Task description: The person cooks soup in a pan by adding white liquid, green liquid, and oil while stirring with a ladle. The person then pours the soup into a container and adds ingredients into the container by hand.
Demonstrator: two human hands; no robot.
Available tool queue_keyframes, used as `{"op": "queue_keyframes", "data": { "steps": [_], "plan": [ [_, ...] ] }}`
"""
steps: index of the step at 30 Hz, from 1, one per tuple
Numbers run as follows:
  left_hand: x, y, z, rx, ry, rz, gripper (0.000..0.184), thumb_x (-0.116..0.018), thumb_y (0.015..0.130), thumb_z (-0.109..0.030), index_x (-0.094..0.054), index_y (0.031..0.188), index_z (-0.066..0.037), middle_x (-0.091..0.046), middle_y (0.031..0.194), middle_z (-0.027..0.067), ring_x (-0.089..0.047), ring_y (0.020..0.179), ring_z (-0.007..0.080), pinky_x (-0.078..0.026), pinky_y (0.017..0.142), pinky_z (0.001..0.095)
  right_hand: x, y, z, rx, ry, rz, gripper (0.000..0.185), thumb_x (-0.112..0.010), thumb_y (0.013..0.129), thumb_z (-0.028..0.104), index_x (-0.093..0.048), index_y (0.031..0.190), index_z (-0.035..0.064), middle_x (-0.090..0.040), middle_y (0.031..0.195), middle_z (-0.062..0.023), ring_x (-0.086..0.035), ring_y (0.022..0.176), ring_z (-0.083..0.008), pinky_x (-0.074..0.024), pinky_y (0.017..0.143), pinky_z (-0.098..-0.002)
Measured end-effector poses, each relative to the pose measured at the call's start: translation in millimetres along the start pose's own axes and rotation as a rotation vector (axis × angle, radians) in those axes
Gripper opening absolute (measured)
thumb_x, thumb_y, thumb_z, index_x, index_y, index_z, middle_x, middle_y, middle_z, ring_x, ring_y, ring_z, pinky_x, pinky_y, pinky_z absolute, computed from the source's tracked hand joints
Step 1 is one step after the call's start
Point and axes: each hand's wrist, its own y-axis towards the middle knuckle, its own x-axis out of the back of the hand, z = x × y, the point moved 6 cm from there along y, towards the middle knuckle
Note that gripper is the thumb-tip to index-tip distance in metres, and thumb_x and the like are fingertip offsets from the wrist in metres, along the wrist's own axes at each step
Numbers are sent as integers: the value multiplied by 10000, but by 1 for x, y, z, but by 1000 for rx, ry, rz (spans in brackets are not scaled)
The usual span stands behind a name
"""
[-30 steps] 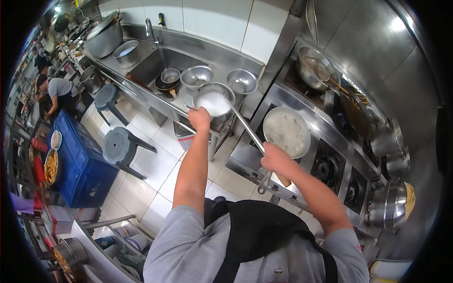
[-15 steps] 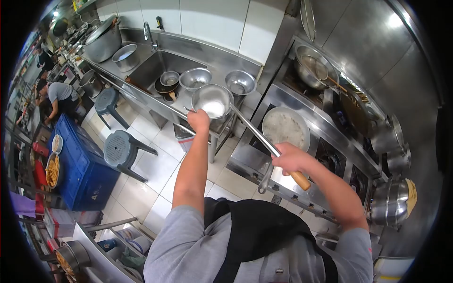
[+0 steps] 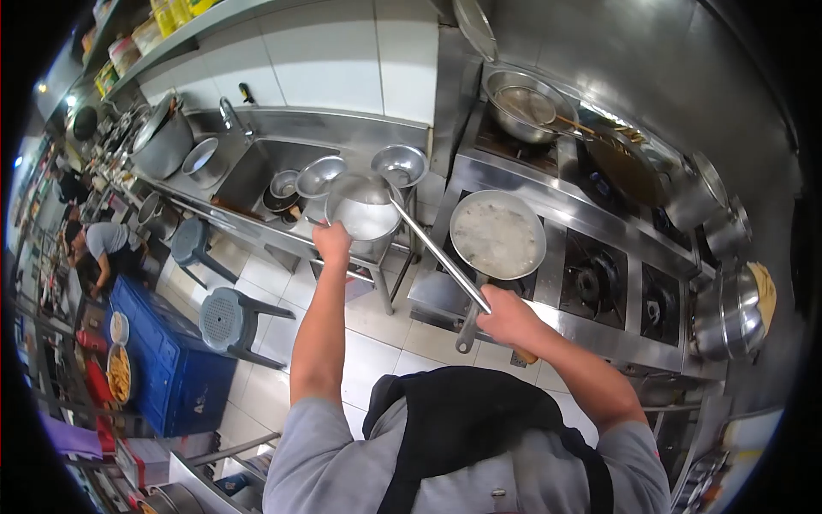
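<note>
My left hand [image 3: 332,242] is closed at the near-left edge of a round metal pan [image 3: 363,224], where a short bit of handle shows. The pan is tilted toward me, and its inside looks whitish; I cannot tell whether that is contents or glare. My right hand [image 3: 511,319] grips the long metal handle of a ladle [image 3: 437,253], near its wooden end. The ladle's head is over or inside the pan. To the right, a wide frying pan [image 3: 497,234] of cloudy, foamy liquid sits on the stove, its handle pointing toward me.
Two metal bowls [image 3: 399,164] stand behind the pan, beside the sink [image 3: 274,158]. A wok [image 3: 524,107] with a strainer is on the rear stove. Grey stools [image 3: 233,319] and a blue bin [image 3: 171,360] stand left. A person [image 3: 107,240] works far left.
The view has turned and shifted. The ladle's head now shows over the pan's far side. My right hand has lowered, and the whitish area in the pan looks larger.
</note>
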Motion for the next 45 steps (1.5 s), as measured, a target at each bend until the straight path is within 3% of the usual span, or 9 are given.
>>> {"op": "queue_keyframes", "data": {
  "steps": [3,8,11,25,33,36,38,41,45],
  "plan": [
    [-7,-33,-52,11,-80,209,287,-563,815,-25,-568,1069,109,-578,679,97,-526,478,177,-378,424,350,8,-29,2,-67,534,150,162,-604,826,63,-510,949,14,-514,723,-73,-571,546,-193,-480,516,-361],
    [-29,-50,-73,-56,30,274,305,-570,811,-47,-616,1068,111,-635,713,140,-602,551,232,-447,503,379,22,-75,-46,-189,950,151,207,-602,834,12,-502,1015,26,-495,738,-43,-525,486,-136,-464,469,-325],
    [-55,-47,-74,-283,325,287,341,-589,788,-92,-649,1034,137,-711,856,261,-706,840,394,-516,817,458,32,-97,-85,-282,828,-25,163,-606,840,54,-515,968,11,-530,753,-68,-554,490,-160,-467,467,-336],
    [-150,-138,-142,-576,616,415,365,-583,803,-134,-703,1087,62,-704,983,319,-672,993,488,-523,884,495,-10,-88,-217,-449,224,-248,272,-608,803,130,-579,966,-85,-657,985,-351,-661,930,-492,-532,837,-505],
    [-161,-129,-127,-516,580,421,297,-599,787,-127,-691,961,95,-687,957,347,-666,957,504,-515,852,487,-42,-78,-205,-482,1225,127,191,-680,901,130,-529,927,17,-495,724,-55,-509,551,-163,-487,478,-353],
    [-158,-72,-70,-321,343,386,331,-606,788,-103,-652,1046,99,-709,883,265,-700,778,423,-516,688,481,-41,-81,-191,-464,1396,153,205,-692,912,135,-521,935,23,-492,734,-63,-490,545,-158,-471,476,-339],
    [-134,-91,-74,47,-108,385,171,-539,780,22,-581,944,4,-525,687,37,-468,506,131,-318,412,314,-40,-87,-184,-478,1386,139,209,-695,916,138,-521,944,25,-494,742,-66,-491,548,-156,-467,477,-333],
    [-112,-63,-46,92,-115,413,456,-592,826,-67,-489,1258,33,-592,835,62,-524,593,146,-374,458,322,-39,-96,-177,-513,1279,161,190,-677,931,139,-526,961,29,-490,734,-61,-496,563,-156,-467,485,-335],
    [-73,-36,-31,69,-146,297,350,-593,820,-72,-519,1157,-10,-584,799,72,-521,574,161,-387,459,318,-12,-113,-154,-490,938,100,166,-651,887,129,-536,922,14,-520,716,-70,-571,596,-189,-488,510,-369]
  ]
}}
